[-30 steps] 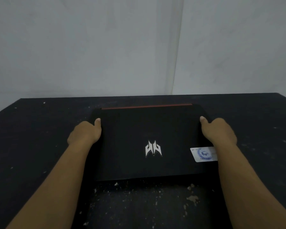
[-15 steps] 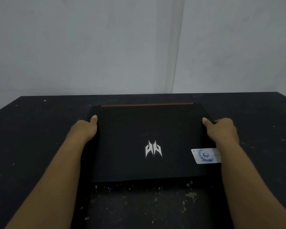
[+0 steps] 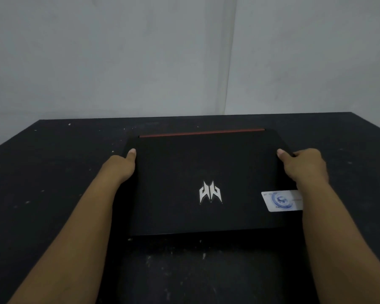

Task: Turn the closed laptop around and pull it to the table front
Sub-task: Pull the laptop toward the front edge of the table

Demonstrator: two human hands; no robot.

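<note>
Both hands (image 3: 119,170) (image 3: 305,166) grip laptop (image 3: 184,167) bearing silver logo (image 3: 210,192), illegible sticker (image 3: 280,201).

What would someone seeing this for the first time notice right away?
A closed black laptop lies centred on the dark, speckled table, its silver logo gleaming mid-lid and a red strip along its far edge. The left hand and right hand grip its two sides, and a white sticker sits near the right wrist.

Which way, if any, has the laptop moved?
Yes: the laptop slid slightly toward the person, its near edge closing on the white paint speck.
</note>
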